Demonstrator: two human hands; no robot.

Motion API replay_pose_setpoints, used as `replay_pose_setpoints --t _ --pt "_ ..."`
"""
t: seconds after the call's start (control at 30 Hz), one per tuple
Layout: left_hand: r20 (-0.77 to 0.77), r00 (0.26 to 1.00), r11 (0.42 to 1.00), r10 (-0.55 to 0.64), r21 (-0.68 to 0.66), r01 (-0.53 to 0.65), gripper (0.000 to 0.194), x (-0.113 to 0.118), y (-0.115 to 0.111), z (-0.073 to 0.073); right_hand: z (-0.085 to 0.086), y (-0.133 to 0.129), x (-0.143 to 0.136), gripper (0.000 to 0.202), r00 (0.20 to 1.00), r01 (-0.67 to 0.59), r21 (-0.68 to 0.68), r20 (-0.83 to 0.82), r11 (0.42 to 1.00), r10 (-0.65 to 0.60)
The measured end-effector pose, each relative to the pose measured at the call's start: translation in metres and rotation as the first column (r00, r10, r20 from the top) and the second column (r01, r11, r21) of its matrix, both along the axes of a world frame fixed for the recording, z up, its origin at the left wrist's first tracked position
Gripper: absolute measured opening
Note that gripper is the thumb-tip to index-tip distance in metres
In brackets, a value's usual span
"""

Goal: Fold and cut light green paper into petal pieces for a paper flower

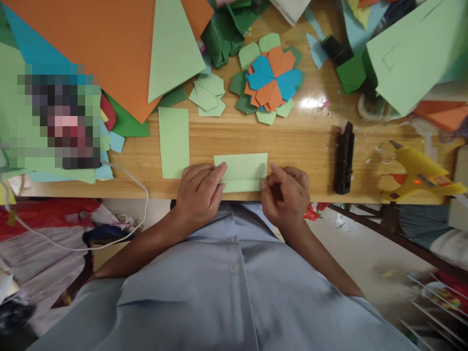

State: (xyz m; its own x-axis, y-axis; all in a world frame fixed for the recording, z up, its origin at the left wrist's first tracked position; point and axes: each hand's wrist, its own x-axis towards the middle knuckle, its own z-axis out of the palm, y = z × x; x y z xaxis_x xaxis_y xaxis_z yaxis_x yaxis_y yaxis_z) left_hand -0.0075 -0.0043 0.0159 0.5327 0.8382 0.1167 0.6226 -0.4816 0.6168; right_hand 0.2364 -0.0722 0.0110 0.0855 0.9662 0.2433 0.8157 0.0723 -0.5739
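Observation:
A light green paper piece (243,168) lies at the table's front edge, with a folded strip along its near side. My left hand (201,187) has its thumb and index finger closed on the paper's left end. At the right end, my right hand (287,195) is curled, its thumb at the fold's corner and its index finger just off the edge. Left of them rests a flat light green rectangle (174,141), partly beside my left hand. Beyond the paper sits a layered paper flower (274,78) in orange, blue and green, next to a stack of light green petals (207,92).
A black utility knife (344,158) and a yellow glue gun (420,170) lie on the right. Large orange paper (106,48) and green sheets cover the back left. A white cable (146,200) loops over the front edge. Paper scraps crowd the back right.

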Motion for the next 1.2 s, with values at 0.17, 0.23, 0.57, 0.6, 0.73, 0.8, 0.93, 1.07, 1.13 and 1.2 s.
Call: replay_pose_setpoints --t 0.17,0.23,0.57,0.6,0.73,0.8,0.93,1.07,1.13,1.2 --pt "-0.019 1.0 1.0 -0.002 0.016 0.002 0.049 0.0002 0.0001 0.0 -0.0031 -0.0004 -0.0001 0.059 1.0 0.006 0.038 -0.014 0.999 -0.005" --pt "-0.007 1.0 1.0 0.0 0.023 0.001 0.051 0.0 0.0 -0.0004 -0.004 -0.0006 -0.0002 0.059 1.0 0.013 0.037 0.001 0.999 -0.013" --pt "-0.023 0.998 0.997 -0.064 0.05 0.066 0.023 0.0017 0.0032 0.0038 -0.0064 -0.0033 0.0009 0.061 0.999 0.021 0.002 0.027 1.0 -0.021" --pt "-0.03 0.996 0.996 -0.081 0.046 0.082 0.022 0.0015 0.0033 0.0043 -0.006 -0.0031 0.0009 0.061 0.999 0.02 0.005 0.026 1.0 -0.021" --pt "-0.036 0.99 0.989 -0.139 0.05 0.141 0.018 -0.0029 0.0027 0.0053 -0.0051 -0.0021 0.0009 0.061 1.0 0.01 0.028 0.014 1.0 -0.011" --pt "-0.04 0.983 0.982 -0.179 0.052 0.181 0.021 -0.0059 0.0027 0.0053 -0.0054 -0.0019 0.0011 0.061 1.0 0.01 0.025 0.021 1.0 -0.011" --pt "-0.034 0.976 0.971 -0.214 0.099 0.216 0.024 -0.0076 0.0029 0.004 -0.0059 -0.0012 0.0013 0.061 1.0 0.01 0.03 0.023 1.0 -0.011" --pt "-0.014 0.986 0.967 -0.169 0.193 0.168 0.014 -0.0036 0.0022 0.0013 -0.0052 -0.0001 0.0006 0.061 1.0 0.006 0.039 0.013 0.999 -0.006" --pt "-0.021 0.987 0.965 -0.157 0.208 0.157 0.012 -0.0023 0.0016 -0.0003 -0.0046 -0.0001 0.0004 0.061 1.0 0.008 0.043 0.005 0.999 -0.009" --pt "-0.033 0.987 0.966 -0.159 0.201 0.163 0.013 -0.0021 0.0011 -0.0015 -0.0035 -0.0003 0.0006 0.062 1.0 0.009 0.03 0.009 1.0 -0.009"
